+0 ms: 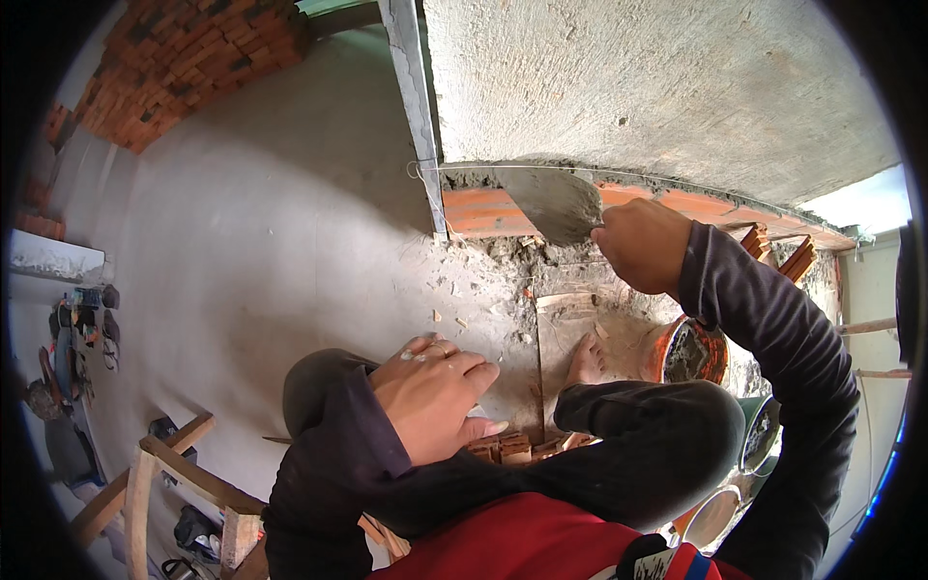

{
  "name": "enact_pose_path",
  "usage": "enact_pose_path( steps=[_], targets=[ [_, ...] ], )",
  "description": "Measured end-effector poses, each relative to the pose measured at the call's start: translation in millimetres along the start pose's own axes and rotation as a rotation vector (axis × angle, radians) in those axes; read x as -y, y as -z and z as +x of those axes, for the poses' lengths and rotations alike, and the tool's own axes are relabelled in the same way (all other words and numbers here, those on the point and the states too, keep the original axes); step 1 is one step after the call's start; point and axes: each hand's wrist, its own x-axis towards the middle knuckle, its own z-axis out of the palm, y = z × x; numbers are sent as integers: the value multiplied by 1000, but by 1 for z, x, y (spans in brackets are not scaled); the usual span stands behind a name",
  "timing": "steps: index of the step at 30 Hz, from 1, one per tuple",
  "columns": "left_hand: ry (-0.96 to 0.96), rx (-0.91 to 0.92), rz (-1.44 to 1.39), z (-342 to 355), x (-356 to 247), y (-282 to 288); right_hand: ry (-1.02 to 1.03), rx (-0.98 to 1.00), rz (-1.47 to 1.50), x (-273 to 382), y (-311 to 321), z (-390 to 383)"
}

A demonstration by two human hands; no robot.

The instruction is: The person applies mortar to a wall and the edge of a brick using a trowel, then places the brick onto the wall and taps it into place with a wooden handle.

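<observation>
Fist of the right hand (pixel 646 246), right of centre in the frame, knuckles up, closed around the handle of a trowel (pixel 556 205) (handle itself hidden by the fingers). Bends at the elbow toward the right edge, in a dark sleeve (pixel 768 309). Points the trowel's grey-smeared blade to upper left, in front of orange bricks (pixel 478 213) and close to a thin string (pixel 464 167), upper centre.

Below centre, left hand (pixel 430 396) draped beside the left knee (pixel 314 382), back upward, fingers loosely bent and close together, thumb apart and pointing right. Shows pale marks on one finger (smears or a band, cannot tell which). Right of centre, orange bucket (pixel 662 356) with grey mix inside.

At the lower edge, patch (pixel 657 563) with dark marks on white, too small to make out, beside red and blue stripes.
</observation>
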Motion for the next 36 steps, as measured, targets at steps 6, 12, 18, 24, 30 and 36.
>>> enact_pose_path(
  steps=[6,12,18,24,30,36],
  targets=[
    [-10,4,0,3,0,1,-29,-115,116,10,4,-5],
    [-14,2,-5,6,-2,2,90,-27,37,21,7,32],
    [21,10,-11,-1,0,3,45,39,-118,5,16,20],
    [9,14,-16,-3,-2,4,57,89,-129,-11,13,-1],
    [7,23,-3,1,-3,4,6,-95,8,0,0,-18],
    [2,41,-11,9,-4,5,191,-104,-29,8,-2,17]
  ],
)
